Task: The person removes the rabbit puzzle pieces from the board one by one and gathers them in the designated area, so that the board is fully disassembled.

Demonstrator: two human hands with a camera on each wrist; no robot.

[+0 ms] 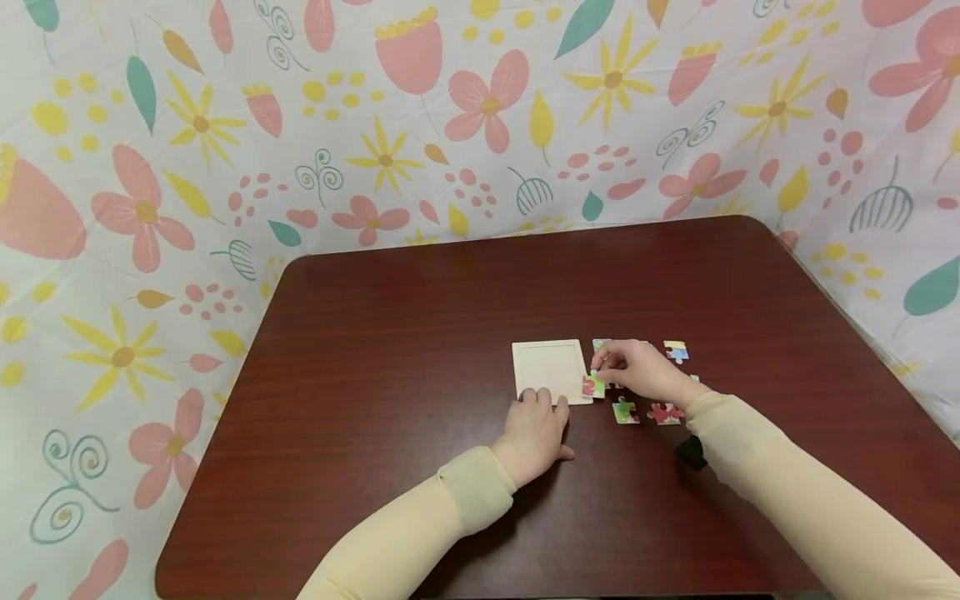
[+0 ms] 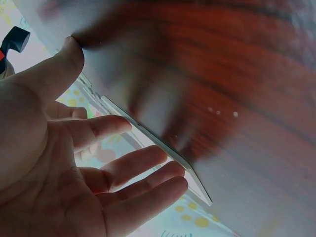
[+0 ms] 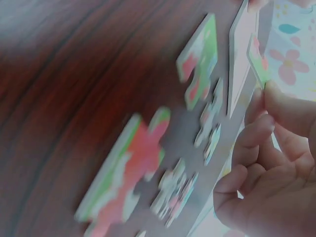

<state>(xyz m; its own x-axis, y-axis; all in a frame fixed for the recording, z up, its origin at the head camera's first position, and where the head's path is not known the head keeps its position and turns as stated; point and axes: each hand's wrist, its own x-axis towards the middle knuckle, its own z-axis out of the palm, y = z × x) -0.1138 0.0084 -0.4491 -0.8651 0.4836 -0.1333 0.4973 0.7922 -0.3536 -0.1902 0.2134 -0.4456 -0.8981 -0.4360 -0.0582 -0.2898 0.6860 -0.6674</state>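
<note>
A shallow, pale square puzzle tray (image 1: 549, 367) lies on the dark wooden table. My left hand (image 1: 531, 433) rests its fingertips on the tray's near edge, thumb out to the side; in the left wrist view the fingers (image 2: 143, 163) are spread along the rim. Between thumb and index finger, my right hand (image 1: 641, 368) pinches a green and pink puzzle piece (image 1: 594, 385) over the tray's right edge. The right wrist view shows this piece (image 3: 256, 61) tilted beside the tray (image 3: 239, 59), the other fingers curled loosely.
Several loose puzzle pieces lie right of the tray, among them a green one (image 1: 626, 411), a red one (image 1: 665, 413) and a blue-yellow one (image 1: 677, 351). Some are partly hidden under my right hand. A flowered cloth (image 1: 480, 125) hangs behind the table (image 1: 375, 375).
</note>
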